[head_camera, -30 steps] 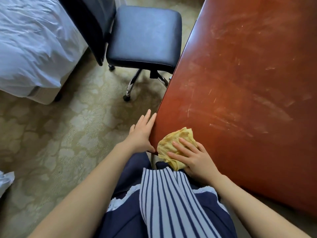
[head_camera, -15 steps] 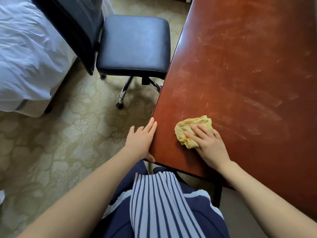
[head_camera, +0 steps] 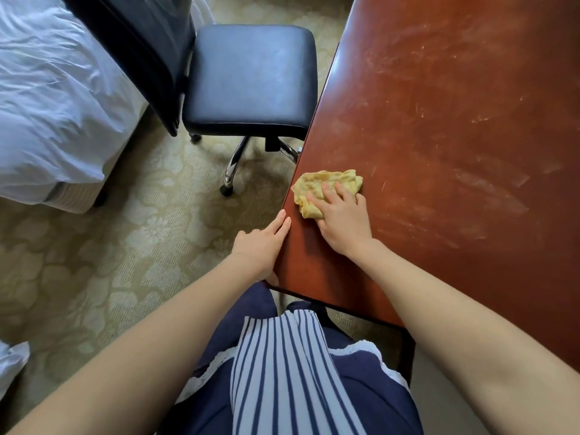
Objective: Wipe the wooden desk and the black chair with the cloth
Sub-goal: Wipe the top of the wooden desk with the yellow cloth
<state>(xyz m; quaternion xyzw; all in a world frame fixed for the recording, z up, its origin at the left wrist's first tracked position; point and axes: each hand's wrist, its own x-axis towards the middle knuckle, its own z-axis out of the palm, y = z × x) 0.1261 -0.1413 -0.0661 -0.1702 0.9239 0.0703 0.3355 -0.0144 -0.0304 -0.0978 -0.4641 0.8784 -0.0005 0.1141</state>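
Observation:
A reddish wooden desk (head_camera: 455, 127) fills the right side, its top streaked with wipe marks. A crumpled yellow cloth (head_camera: 323, 186) lies on the desk near its left edge. My right hand (head_camera: 343, 219) presses down on the cloth with fingers spread flat over it. My left hand (head_camera: 262, 246) rests on the desk's left edge near the front corner, fingers straight along the edge and thumb under the corner. The black chair (head_camera: 251, 80) stands beyond, its padded seat beside the desk's left edge and its backrest to the left.
A bed with white sheets (head_camera: 53, 98) stands at the left, close behind the chair's backrest. Patterned beige carpet (head_camera: 125, 246) covers the floor between bed and desk. The chair's chrome legs and castor (head_camera: 227, 188) stand on it. White fabric (head_camera: 9, 362) shows at the lower left edge.
My right hand has pushed the cloth away from the desk's front corner, farther along the left edge. My left hand has stayed on the desk edge.

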